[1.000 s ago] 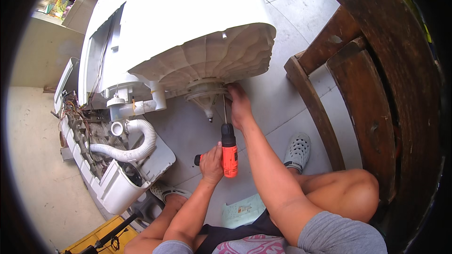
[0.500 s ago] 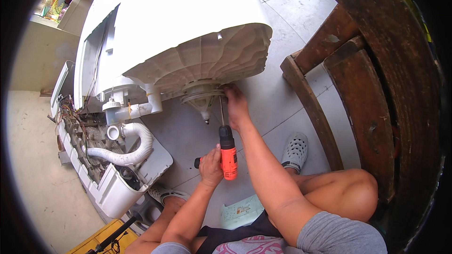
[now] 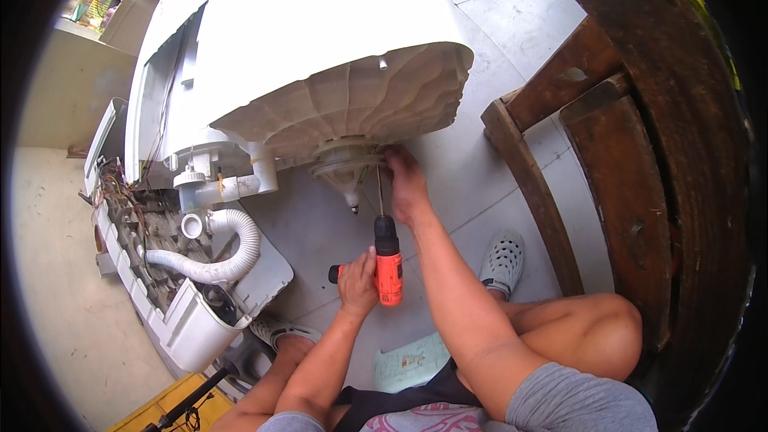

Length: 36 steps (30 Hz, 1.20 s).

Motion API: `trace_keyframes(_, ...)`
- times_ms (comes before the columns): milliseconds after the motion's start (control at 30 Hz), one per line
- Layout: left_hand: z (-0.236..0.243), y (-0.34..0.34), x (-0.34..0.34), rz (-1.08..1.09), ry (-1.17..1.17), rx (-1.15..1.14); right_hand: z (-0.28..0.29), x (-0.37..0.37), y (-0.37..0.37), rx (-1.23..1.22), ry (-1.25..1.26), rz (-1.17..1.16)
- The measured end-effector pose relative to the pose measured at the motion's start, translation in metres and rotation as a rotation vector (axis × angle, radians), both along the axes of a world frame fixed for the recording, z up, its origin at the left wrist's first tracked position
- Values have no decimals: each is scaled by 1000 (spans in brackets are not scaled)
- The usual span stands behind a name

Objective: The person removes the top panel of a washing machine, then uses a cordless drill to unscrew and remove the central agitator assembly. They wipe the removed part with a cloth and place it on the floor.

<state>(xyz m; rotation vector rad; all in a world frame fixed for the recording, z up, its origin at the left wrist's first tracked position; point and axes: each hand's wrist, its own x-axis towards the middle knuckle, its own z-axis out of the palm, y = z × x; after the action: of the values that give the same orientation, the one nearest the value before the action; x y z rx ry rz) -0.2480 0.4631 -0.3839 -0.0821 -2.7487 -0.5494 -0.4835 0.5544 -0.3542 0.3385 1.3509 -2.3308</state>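
Note:
My left hand (image 3: 358, 280) is wrapped around the grip of an orange and black cordless drill (image 3: 389, 272). A long thin bit (image 3: 381, 188) runs from its chuck up to the rim of a pale plastic cone-shaped hub (image 3: 348, 172). That hub sits under the ribbed base of a white washing machine tub (image 3: 352, 96), which lies tipped on its side. At the right side of the hub rim, by the bit's tip, my right hand (image 3: 406, 180) has its fingers bent. Whatever those fingers grip is hidden behind the hand.
On the left lie a white corrugated hose (image 3: 232, 264) and a dismantled panel with wires and a white plastic box (image 3: 192, 328). A dark wooden bench (image 3: 624, 192) stands on the right. A pale green plastic piece (image 3: 408, 364) is on the tiled floor between my feet.
The view has shifted slightly. The drill, its bit and both hands keep almost the same position at the hub.

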Motion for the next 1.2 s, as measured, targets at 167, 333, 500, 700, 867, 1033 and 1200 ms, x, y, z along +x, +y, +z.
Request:
trace_keyframes(167, -11, 1, 0, -11, -9, 60, -7, -2, 1, -21, 13, 18)
trace_keyframes(333, -15, -5, 0, -40, -28, 70, -5, -5, 1, -27, 22, 36)
trace_keyframes(500, -6, -4, 1, -49, -72, 140, 6, -3, -1, 11, 14, -2)
trace_keyframes(700, 3, 26, 0, -12, -72, 342, 9, -4, 2, 59, 53, 40)
trace_keyframes(867, -20, 53, 8, 30, -138, 637, 6, -5, 7, 89, 55, 63)
trace_keyframes(1033, -35, 51, 14, 8, -295, 1056, 3, -5, 8, 110, 63, 87)
trace_keyframes(1200, -2, -2, 8, -95, -211, 465, -2, -5, 7, 63, 49, 65)
